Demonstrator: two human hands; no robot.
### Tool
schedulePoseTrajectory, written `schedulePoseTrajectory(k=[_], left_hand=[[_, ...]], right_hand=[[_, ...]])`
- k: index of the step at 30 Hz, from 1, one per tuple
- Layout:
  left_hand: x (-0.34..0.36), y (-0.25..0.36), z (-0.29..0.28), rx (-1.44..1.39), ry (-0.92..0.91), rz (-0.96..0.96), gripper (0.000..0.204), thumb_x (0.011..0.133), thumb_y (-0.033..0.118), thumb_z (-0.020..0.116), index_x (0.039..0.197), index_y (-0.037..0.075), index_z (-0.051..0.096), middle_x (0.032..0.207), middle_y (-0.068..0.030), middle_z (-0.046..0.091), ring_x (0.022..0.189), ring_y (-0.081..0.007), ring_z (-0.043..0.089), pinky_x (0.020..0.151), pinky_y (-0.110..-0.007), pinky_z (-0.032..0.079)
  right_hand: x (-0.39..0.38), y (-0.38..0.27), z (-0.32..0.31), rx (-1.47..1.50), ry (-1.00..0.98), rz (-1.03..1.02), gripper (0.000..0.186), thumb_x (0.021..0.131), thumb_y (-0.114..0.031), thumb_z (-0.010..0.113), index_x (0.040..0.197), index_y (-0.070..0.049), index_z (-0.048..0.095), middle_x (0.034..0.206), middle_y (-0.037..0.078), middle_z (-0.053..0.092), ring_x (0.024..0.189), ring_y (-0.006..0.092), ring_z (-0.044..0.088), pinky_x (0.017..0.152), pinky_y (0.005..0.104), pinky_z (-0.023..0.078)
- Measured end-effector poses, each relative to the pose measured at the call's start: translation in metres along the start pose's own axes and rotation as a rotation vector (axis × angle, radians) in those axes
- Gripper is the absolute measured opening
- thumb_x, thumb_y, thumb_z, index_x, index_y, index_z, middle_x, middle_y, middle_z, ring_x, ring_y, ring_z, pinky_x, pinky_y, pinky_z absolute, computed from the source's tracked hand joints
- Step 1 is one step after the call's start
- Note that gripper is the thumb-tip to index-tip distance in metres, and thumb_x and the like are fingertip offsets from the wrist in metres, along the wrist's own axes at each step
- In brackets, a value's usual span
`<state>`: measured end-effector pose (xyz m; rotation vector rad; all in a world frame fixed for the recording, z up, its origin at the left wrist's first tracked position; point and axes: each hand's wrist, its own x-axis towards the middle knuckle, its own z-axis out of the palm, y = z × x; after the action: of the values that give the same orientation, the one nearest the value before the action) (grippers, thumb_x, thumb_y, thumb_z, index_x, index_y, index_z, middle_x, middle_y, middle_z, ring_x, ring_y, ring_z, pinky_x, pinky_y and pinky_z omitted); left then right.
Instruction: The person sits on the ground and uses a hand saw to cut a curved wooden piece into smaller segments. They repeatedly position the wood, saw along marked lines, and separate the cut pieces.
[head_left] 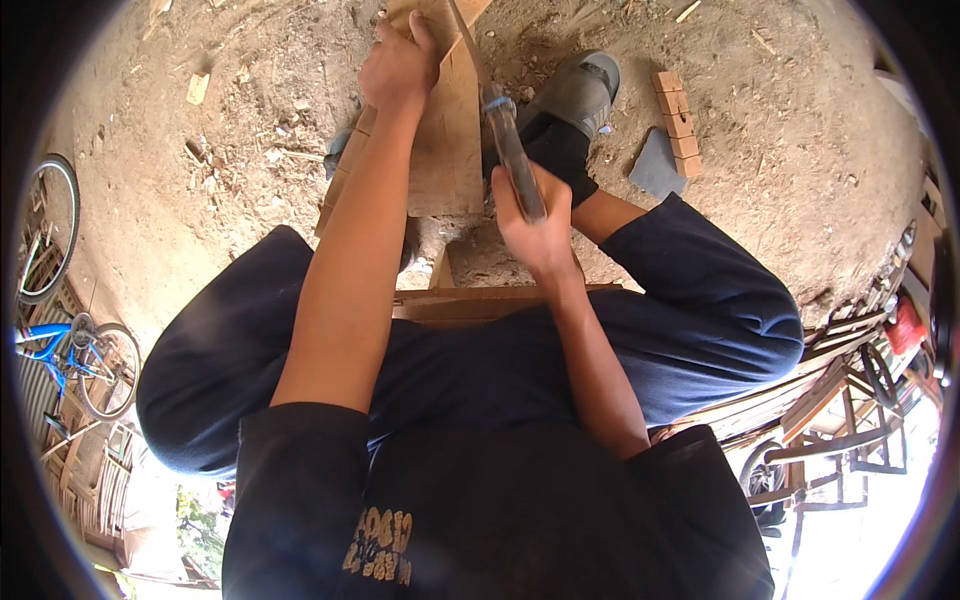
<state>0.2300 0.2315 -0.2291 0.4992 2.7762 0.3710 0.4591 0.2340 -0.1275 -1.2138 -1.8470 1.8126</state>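
Note:
My right hand is closed round the dark handle of a long-bladed tool with a blue band near the blade. Its narrow blade points away and leaves the picture at the top, so I cannot tell its exact kind. Beyond a thick wooden block, my left hand has its fingers curled on a light piece of wood. That piece is partly cut off by the upper edge. The tool passes along the block's right side. Whether the blade touches the wood is unclear.
A notched wooden strip and a dark flat slab lie right of my shoe. Another notched strip is partly behind my left forearm. Wood chips litter the dirt ground. A blue bicycle stands far left; wooden frames stand right.

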Motion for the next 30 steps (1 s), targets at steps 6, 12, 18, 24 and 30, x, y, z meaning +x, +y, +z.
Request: schedulePoseTrajectory(k=[6,12,18,24,30], left_hand=[[0.000,-0.001,0.001,-0.018,0.001,0.000,0.073,0.102,0.058,0.029,0.136,-0.003,0.049,0.106,-0.0287,0.070,0.099,-0.0448,0.069,0.087,-0.051,0.054],[0.000,0.000,0.001,-0.005,0.004,-0.005,0.074,0.103,0.057,0.029,0.140,-0.004,0.046,0.106,-0.0291,0.070,0.098,-0.0453,0.070,0.085,-0.052,0.055],[0.001,-0.001,0.000,-0.037,-0.010,0.019,0.073,0.102,0.058,0.030,0.139,-0.004,0.047,0.105,-0.0307,0.070,0.097,-0.0463,0.070,0.086,-0.053,0.054],[-0.002,-0.002,0.002,-0.011,0.054,0.019,0.071,0.103,0.057,0.031,0.133,-0.004,0.050,0.102,-0.0297,0.071,0.097,-0.0458,0.070,0.085,-0.053,0.055],[0.001,0.002,-0.002,-0.024,0.013,0.029,0.071,0.102,0.057,0.032,0.133,-0.004,0.050,0.101,-0.0300,0.071,0.096,-0.0463,0.070,0.084,-0.053,0.055]], right_hand=[[-0.012,0.012,-0.007,-0.055,0.000,-0.096,0.017,0.096,-0.007,0.063,0.082,0.002,0.060,0.063,-0.002,0.048,0.062,0.0030,0.043,0.053,0.0265,0.039],[-0.012,0.006,-0.004,-0.016,0.000,-0.026,0.021,0.097,-0.008,0.061,0.078,0.001,0.056,0.063,-0.002,0.046,0.063,0.0028,0.040,0.052,0.0267,0.035],[0.004,0.012,-0.003,-0.043,-0.013,-0.077,0.021,0.096,-0.009,0.063,0.079,0.002,0.058,0.062,-0.001,0.047,0.061,0.0033,0.041,0.052,0.0272,0.037],[-0.018,0.011,-0.006,-0.021,0.006,-0.041,0.020,0.097,-0.009,0.063,0.081,0.002,0.059,0.064,-0.004,0.047,0.064,0.0025,0.042,0.053,0.0262,0.038],[0.017,0.010,0.001,0.016,-0.023,-0.009,0.018,0.097,-0.006,0.061,0.081,0.001,0.059,0.064,-0.005,0.046,0.064,0.0022,0.040,0.052,0.0261,0.035]])
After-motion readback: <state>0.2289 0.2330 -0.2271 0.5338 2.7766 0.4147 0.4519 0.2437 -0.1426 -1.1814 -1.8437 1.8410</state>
